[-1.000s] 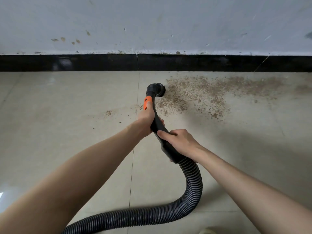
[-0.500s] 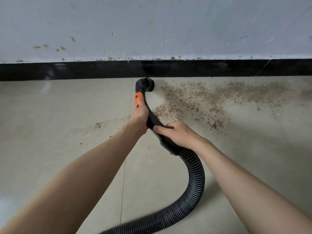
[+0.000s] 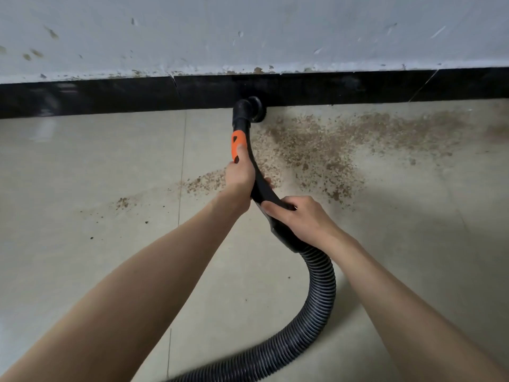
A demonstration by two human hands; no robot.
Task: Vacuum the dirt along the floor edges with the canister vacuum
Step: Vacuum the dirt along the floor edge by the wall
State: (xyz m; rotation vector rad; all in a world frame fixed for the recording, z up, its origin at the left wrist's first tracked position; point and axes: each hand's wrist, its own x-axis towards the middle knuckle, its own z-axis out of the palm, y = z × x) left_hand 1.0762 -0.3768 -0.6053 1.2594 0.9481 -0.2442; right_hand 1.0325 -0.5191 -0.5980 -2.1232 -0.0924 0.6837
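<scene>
A black vacuum wand with an orange collar (image 3: 237,141) ends in a round brush nozzle (image 3: 252,109) that sits on the floor against the black skirting board (image 3: 110,96). My left hand (image 3: 239,175) grips the wand just below the orange collar. My right hand (image 3: 298,216) grips the wand's lower end where the ribbed black hose (image 3: 319,304) joins it. Brown dirt (image 3: 316,150) is spread over the tiles right of the nozzle, along the skirting. A thinner trail of dirt (image 3: 203,183) lies left of my left hand. The canister is out of view.
The hose loops down and leaves the frame at the bottom. A scuffed white wall (image 3: 248,31) rises above the skirting. Pale floor tiles (image 3: 82,166) with a grout line (image 3: 181,161) lie to the left, with small specks of dirt.
The nozzle has moved forward from the open floor to the skirting board's foot. Both hands went forward with the wand, their grips unchanged.
</scene>
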